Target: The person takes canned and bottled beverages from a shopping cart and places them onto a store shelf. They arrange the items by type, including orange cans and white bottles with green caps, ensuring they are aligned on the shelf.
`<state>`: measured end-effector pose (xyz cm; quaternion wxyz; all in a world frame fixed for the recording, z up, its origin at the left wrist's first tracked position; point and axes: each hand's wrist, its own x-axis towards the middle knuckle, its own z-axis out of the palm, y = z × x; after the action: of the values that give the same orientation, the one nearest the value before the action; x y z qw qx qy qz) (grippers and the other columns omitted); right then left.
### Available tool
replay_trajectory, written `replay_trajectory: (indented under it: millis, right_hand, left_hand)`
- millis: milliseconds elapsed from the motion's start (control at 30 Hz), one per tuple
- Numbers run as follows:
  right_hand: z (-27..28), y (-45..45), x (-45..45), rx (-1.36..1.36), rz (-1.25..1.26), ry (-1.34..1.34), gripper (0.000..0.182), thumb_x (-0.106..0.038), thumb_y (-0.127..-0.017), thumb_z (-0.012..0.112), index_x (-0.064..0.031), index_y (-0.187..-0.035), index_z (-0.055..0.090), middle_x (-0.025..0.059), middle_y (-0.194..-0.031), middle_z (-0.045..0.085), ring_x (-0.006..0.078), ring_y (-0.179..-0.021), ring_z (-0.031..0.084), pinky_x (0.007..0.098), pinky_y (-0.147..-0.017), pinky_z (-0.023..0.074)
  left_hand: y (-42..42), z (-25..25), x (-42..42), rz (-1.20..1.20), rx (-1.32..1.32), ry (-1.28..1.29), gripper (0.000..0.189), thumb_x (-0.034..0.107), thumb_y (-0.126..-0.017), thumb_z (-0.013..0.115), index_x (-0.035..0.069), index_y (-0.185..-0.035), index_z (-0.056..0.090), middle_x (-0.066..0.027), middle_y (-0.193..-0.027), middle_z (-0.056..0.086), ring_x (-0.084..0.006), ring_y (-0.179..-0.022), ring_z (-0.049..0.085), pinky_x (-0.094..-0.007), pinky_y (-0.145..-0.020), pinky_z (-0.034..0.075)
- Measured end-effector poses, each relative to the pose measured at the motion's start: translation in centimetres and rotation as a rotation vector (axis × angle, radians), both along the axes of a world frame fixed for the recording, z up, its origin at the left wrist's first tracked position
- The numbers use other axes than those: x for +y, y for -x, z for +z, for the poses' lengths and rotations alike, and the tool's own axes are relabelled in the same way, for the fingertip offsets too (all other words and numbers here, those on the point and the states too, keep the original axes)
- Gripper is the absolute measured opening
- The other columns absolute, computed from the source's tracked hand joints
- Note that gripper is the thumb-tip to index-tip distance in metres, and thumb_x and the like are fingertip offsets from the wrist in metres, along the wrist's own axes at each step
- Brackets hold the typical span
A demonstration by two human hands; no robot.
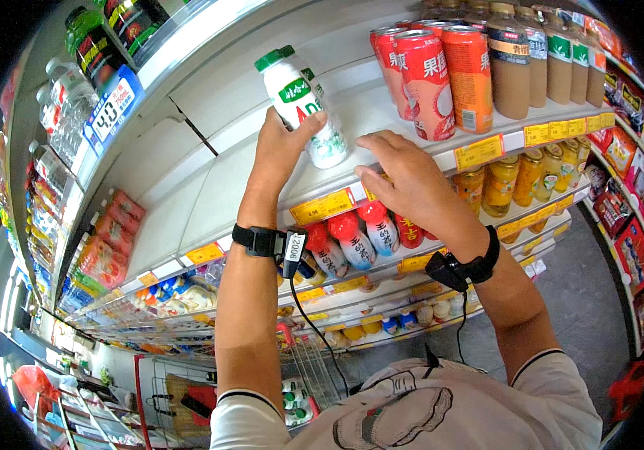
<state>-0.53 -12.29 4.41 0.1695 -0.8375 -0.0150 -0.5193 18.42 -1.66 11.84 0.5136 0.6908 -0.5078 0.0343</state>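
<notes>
My left hand is closed around a white plastic drink bottle with a green cap, held slightly tilted over the white upper shelf. Behind that bottle part of a second similar one shows. To the right, my right hand is at the shelf's front edge, its fingers apart and curved, holding nothing. Red drink cans stand on the shelf just beyond my right hand. Both wrists wear black straps with small cabled devices.
Brown tea bottles line the shelf's right part. Below are jars and red-capped bottles. Red shrink-wrapped packs lie at the left. A shelf edge with a price tag crosses the upper left; a cart is below.
</notes>
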Motion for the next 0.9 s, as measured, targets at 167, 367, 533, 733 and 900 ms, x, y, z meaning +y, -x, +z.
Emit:
replay_trajectory:
  millis: [167,367,533,733,900]
  right_hand:
    - [-0.1,-1.2,-0.3,-0.011,-0.022,0.1,0.035,-0.018,-0.086,0.067,0.0036,-0.113,0.059,0.0204,-0.099,0.063,0.0388,-0.095,0.062,0.0473,-0.087,0.0482]
    - [-0.3,-2.7,-1.0,0.042,-0.065,0.177,0.039,-0.026,-0.086,0.068,0.0022,-0.112,0.061,0.0182,-0.1,0.066,0.0362,-0.095,0.063,0.0465,-0.088,0.0485]
    - [-0.6,-3.4,-0.9,0.049,-0.109,0.214,0.04,-0.032,-0.087,0.068,0.0009,-0.111,0.063,0.0172,-0.1,0.068,0.0344,-0.094,0.065,0.0455,-0.089,0.0487]
    - [-0.2,-3.3,-0.6,0.123,-0.134,0.203,0.041,-0.035,-0.088,0.067,0.0006,-0.109,0.064,0.0178,-0.1,0.068,0.0343,-0.095,0.065,0.0465,-0.091,0.0481]
    - [0.2,-3.5,-0.7,0.158,-0.11,0.182,0.039,-0.034,-0.088,0.067,-0.0015,-0.109,0.065,0.0189,-0.099,0.068,0.0363,-0.095,0.065,0.0477,-0.092,0.0474]
  left_hand:
    - [-1.3,-0.8,-0.6,0.033,-0.034,-0.05,0.066,0.042,-0.083,0.08,-0.008,-0.117,0.053,-0.0182,-0.103,0.067,-0.0236,-0.095,0.066,-0.034,-0.084,0.053]
    - [-0.5,-1.5,-0.2,0.001,-0.016,-0.163,0.063,0.041,-0.082,0.082,-0.005,-0.115,0.055,-0.0186,-0.103,0.069,-0.0244,-0.094,0.067,-0.0346,-0.083,0.053]
    - [-0.3,-1.8,0.0,0.072,-0.023,-0.216,0.061,0.043,-0.083,0.081,-0.005,-0.114,0.056,-0.0181,-0.1,0.07,-0.0242,-0.091,0.068,-0.0348,-0.082,0.053]
    - [-0.7,-1.9,-0.7,0.081,-0.068,-0.213,0.058,0.044,-0.085,0.078,-0.004,-0.111,0.058,-0.0171,-0.097,0.069,-0.0232,-0.087,0.067,-0.0344,-0.077,0.053]
    - [-1.7,-2.1,-0.1,0.061,-0.125,-0.2,0.057,0.047,-0.087,0.075,-0.003,-0.11,0.06,-0.0146,-0.096,0.069,-0.0202,-0.085,0.065,-0.0331,-0.076,0.054]
